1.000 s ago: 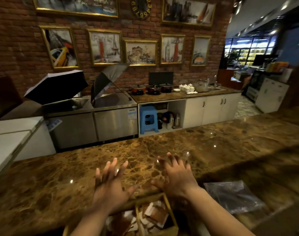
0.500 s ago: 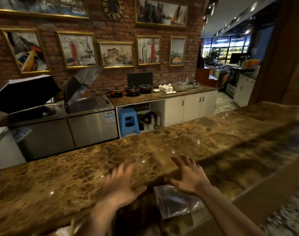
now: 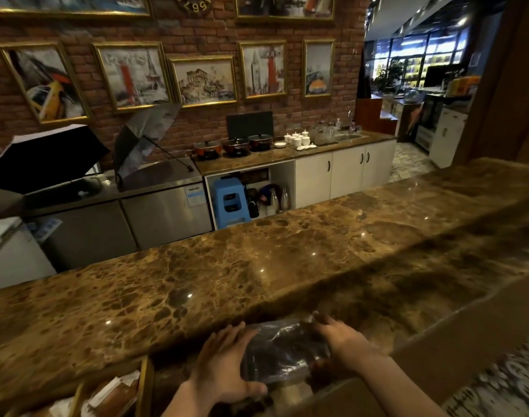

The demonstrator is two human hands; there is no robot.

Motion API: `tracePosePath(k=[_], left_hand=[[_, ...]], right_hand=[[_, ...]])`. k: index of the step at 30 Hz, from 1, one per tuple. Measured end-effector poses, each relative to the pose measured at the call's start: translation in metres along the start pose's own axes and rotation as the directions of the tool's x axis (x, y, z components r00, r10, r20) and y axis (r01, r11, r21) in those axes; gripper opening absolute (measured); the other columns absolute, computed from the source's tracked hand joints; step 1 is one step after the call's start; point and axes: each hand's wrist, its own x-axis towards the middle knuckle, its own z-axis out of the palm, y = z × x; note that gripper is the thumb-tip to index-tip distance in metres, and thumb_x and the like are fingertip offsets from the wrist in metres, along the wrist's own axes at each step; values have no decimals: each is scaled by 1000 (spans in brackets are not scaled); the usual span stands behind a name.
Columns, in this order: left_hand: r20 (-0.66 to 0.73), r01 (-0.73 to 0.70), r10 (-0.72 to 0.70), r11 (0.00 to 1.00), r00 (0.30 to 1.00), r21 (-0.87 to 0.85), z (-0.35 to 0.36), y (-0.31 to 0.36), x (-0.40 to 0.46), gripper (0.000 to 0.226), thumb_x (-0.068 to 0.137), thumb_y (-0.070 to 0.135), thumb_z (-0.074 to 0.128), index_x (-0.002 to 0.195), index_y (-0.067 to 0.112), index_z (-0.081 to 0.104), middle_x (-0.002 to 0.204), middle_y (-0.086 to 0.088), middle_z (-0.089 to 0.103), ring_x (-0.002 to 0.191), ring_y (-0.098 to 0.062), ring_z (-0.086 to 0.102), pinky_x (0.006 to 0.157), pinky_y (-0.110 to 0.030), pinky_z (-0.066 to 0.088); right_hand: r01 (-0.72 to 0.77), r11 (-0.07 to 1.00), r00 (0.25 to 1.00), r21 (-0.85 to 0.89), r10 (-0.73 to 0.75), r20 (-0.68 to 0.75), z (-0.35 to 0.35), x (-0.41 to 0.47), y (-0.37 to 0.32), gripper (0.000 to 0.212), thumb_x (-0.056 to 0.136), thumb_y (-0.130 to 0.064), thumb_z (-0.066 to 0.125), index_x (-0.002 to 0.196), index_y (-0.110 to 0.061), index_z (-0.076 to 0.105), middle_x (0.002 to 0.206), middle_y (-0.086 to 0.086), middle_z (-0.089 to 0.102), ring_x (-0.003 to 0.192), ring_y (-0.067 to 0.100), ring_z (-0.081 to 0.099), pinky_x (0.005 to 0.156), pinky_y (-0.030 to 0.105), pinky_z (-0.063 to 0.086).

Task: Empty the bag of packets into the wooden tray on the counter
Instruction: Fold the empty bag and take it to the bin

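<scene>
Your left hand (image 3: 224,368) and right hand (image 3: 343,341) held the bag (image 3: 283,350) between them, one at each end, on the low ledge of the counter (image 3: 227,275) just under its raised marble lip. The left hand cupped the bag's left end, fingers curled over the top edge and thumb hooked under the near bottom corner. The right hand clasped the right end, fingers wrapped over the far top corner (thumb not visible, so the grip on that side was only partly readable). The bag was clear plastic, crumpled and dark against the ledge; whether any packets were inside could not be told.

The tray (image 3: 144,386) sat at bottom left, beside the left forearm and apart from the bag. Only its near right wall and one inner divider showed; the rest ran off the lower edge. Packets (image 3: 115,392) lay in it, white and brown, their count not readable.

Hidden or unclear: the bag's lower right edge lay behind the right wrist and a tan edge (image 3: 347,392) in the foreground. Whether the bag rested on the ledge or was lifted clear of it could not be told. The floor at bottom right was blurred.
</scene>
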Motion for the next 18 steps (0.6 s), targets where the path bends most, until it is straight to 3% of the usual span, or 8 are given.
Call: tracePosePath(k=[3, 5, 14, 18], left_hand=[[17, 28, -29, 999, 999, 15, 8, 4, 1, 108, 73, 70, 67, 157, 40, 6, 169, 6, 6, 155, -20, 9, 124, -38, 8], [-18, 32, -32, 999, 999, 21, 13, 5, 2, 104, 73, 67, 69, 156, 42, 11, 166, 8, 17, 151, -18, 20, 122, -35, 16], [-137, 5, -15, 998, 990, -69, 6, 1, 6, 81, 77, 61, 64, 149, 42, 31, 153, 17, 37, 138, -10, 40, 114, -27, 29], [-200, -2, -29, 988, 979, -152, -15, -5, 2, 75, 76, 60, 65, 144, 45, 37, 147, 19, 44, 135, -9, 44, 114, -28, 33]], right_hand=[[7, 1000, 1000, 16, -7, -10, 9, 4, 3, 68, 92, -35, 69, 152, -33, 38, 158, 0, 37, 143, 24, 39, 118, 36, 33], [15, 1000, 1000, -5, -16, -18, 12, 6, 4, 58, 93, -30, 66, 146, -31, 46, 149, 2, 47, 137, 23, 44, 114, 34, 36], [-15, 1000, 988, 6, 16, -155, 14, 16, 2, 38, 91, -24, 65, 128, -28, 62, 134, 5, 60, 125, 27, 58, 100, 33, 45], [24, 999, 969, 21, -18, -248, -6, 13, -11, 34, 97, -25, 59, 130, -27, 61, 135, 6, 58, 126, 26, 56, 104, 34, 43]])
